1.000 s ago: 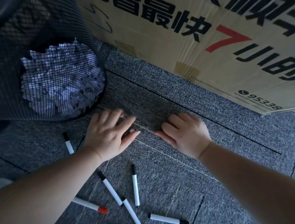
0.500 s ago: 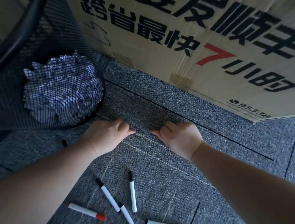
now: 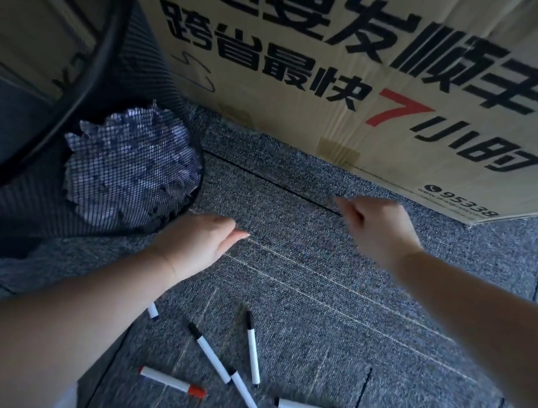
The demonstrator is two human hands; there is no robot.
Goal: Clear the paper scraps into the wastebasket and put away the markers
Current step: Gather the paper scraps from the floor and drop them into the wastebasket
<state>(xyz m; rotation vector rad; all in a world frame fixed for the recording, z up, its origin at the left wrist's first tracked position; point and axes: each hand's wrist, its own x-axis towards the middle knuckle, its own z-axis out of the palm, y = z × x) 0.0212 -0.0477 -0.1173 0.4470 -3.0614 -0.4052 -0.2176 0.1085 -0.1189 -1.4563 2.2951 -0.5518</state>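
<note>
Seemingly the paper step is done: white paper scraps lie inside the black wire-mesh wastebasket, and none shows on the grey carpet. The left hand hovers with straight fingers, holding nothing; the right hand is loosely curled, its contents unclear. Next, I judge, comes gathering the white whiteboard markers scattered nearer the person.
</note>
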